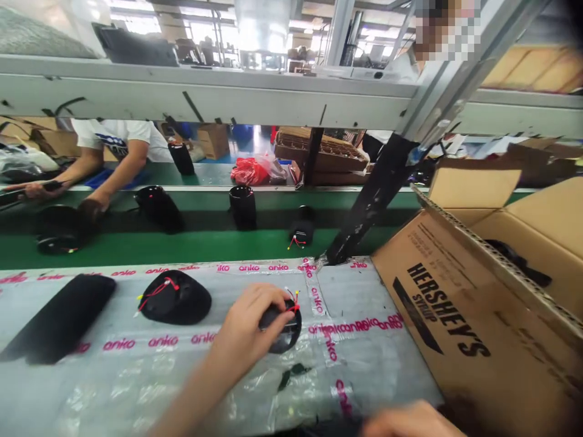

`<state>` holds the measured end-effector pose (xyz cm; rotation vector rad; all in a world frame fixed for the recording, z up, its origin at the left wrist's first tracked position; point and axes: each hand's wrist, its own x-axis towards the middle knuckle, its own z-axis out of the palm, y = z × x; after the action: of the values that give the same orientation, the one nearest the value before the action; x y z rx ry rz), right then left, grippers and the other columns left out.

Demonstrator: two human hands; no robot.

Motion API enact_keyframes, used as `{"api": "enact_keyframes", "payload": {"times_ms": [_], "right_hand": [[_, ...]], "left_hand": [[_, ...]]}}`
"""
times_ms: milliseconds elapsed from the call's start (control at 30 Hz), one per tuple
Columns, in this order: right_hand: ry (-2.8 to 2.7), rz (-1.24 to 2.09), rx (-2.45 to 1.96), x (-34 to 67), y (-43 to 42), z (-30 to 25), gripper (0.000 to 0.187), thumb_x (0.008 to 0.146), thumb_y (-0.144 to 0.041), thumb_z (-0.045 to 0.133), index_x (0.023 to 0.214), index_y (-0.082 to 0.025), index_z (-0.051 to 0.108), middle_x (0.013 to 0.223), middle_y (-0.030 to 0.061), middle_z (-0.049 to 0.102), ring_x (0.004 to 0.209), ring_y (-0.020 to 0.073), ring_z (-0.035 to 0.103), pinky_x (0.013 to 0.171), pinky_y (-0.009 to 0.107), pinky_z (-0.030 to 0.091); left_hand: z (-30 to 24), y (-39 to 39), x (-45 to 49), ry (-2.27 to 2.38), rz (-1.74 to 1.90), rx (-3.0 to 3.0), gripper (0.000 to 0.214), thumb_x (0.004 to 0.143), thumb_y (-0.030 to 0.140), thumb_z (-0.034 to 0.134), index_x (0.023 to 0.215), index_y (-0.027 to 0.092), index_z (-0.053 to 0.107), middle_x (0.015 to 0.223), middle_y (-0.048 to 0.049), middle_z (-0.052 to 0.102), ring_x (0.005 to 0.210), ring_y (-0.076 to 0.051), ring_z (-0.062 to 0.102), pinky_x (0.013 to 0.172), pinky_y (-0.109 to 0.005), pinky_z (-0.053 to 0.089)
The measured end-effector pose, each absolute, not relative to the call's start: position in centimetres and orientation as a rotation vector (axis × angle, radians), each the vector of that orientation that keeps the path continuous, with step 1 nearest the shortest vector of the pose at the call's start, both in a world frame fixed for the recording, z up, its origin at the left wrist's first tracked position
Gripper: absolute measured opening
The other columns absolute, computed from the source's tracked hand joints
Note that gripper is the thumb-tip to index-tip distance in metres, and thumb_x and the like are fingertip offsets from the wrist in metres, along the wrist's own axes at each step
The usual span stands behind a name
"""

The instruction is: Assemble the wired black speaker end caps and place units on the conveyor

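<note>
My left hand (248,331) is closed around a small round black part (285,334) with red and yellow wires, which rests on the plastic-wrapped work surface (136,376). Only the top of my right hand (410,422) shows at the bottom edge, blurred, with its fingers hidden. A black domed part (175,297) with a red wire lies to the left of my left hand. Farther left lies a long flat black piece (59,318).
An open Hershey's cardboard box (455,315) stands at the right. Beyond the surface runs a green conveyor (182,246) carrying black cylinders (242,206) and a wired black part (301,229). Across it, a co-worker's hand (91,209) handles black parts. A slanted black post (368,206) rises mid-right.
</note>
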<state>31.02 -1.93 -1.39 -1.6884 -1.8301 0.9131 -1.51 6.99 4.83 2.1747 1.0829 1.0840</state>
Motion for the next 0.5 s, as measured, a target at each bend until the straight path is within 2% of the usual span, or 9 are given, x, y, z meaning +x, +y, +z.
{"api": "enact_keyframes", "payload": {"times_ms": [100,167,233,300,367,500], "right_hand": [[-1.851,0.947,-1.726,29.0,-2.0,-3.0,0.037,0.102,-0.053,0.057,0.123,-0.036,0.082,0.122,0.0084,0.083,0.115,0.0381,0.077,0.104,0.060,0.062],[-1.883,0.805,-1.747,28.1,-0.7,-4.1,0.041,0.105,-0.048,0.050,0.128,-0.029,0.079,0.136,0.0133,0.076,0.126,0.0391,0.071,0.112,0.063,0.057],[-1.926,0.606,-1.730,27.8,0.4,-4.9,0.043,0.104,-0.045,0.054,0.138,-0.029,0.073,0.150,0.0141,0.065,0.140,0.0405,0.061,0.117,0.066,0.052],[-1.954,0.477,-1.710,28.0,1.0,-5.6,0.045,0.102,-0.044,0.059,0.145,-0.034,0.068,0.155,0.0120,0.058,0.144,0.0405,0.054,0.117,0.066,0.051],[-1.957,0.402,-1.709,28.6,1.0,-6.1,0.045,0.099,-0.040,0.062,0.144,-0.035,0.067,0.147,0.0123,0.060,0.135,0.0398,0.058,0.112,0.064,0.055],[-1.933,0.227,-1.776,29.7,0.7,-7.1,0.043,0.098,-0.030,0.056,0.139,-0.029,0.068,0.123,0.0150,0.065,0.112,0.0383,0.065,0.099,0.062,0.060]], "left_hand": [[5.0,6.9,-1.2,1.139,1.091,2.157,0.008,0.101,0.018,0.070,0.096,0.022,0.066,0.110,-0.0056,0.080,0.116,-0.026,0.072,0.102,-0.041,0.058],[5.2,6.7,-1.0,1.123,1.059,2.122,0.006,0.103,0.018,0.068,0.099,0.022,0.068,0.112,-0.0061,0.080,0.119,-0.027,0.071,0.105,-0.043,0.057],[5.5,6.4,-0.6,1.084,1.004,2.068,0.007,0.103,0.016,0.066,0.103,0.022,0.069,0.113,-0.0060,0.080,0.119,-0.026,0.072,0.105,-0.042,0.058],[5.7,6.3,-0.2,1.063,0.964,2.000,0.009,0.102,0.014,0.066,0.104,0.022,0.070,0.111,-0.0051,0.080,0.115,-0.025,0.073,0.103,-0.039,0.058],[5.8,6.4,0.1,1.071,0.954,1.919,0.009,0.099,0.013,0.069,0.101,0.022,0.071,0.106,-0.0037,0.080,0.109,-0.023,0.075,0.097,-0.035,0.059],[5.5,6.8,0.2,1.053,0.992,1.781,0.008,0.094,0.013,0.074,0.095,0.021,0.073,0.097,-0.0017,0.080,0.093,-0.019,0.076,0.088,-0.030,0.058]]}}
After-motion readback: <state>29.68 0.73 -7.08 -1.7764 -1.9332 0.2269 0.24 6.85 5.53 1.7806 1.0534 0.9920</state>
